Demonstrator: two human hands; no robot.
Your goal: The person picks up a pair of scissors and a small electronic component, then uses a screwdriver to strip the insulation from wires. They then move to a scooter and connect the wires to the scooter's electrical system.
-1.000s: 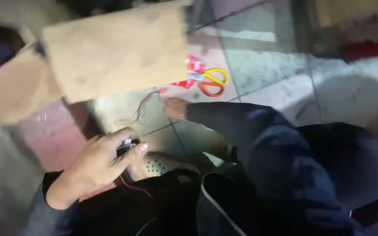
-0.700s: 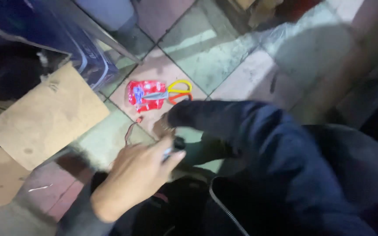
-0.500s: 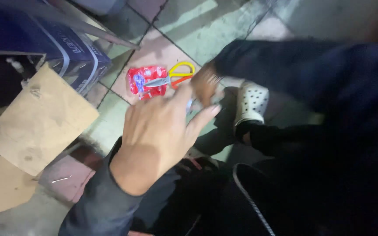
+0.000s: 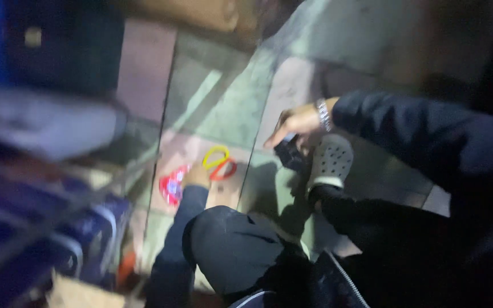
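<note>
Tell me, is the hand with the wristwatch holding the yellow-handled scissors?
No: the right hand holds a small dark object, while the scissors lie on the floor by the left hand.

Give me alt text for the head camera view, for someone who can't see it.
A seated person's left hand reaches down to scissors with yellow and red handles on a tiled floor, while the right hand, wearing a wristwatch, touches a small dark object beside a grey perforated clog. The picture is blurred.

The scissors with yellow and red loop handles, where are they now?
In the head view, the scissors with yellow and red loop handles lie on the tiled floor, left of centre, at the left hand beside a red packet.
</note>
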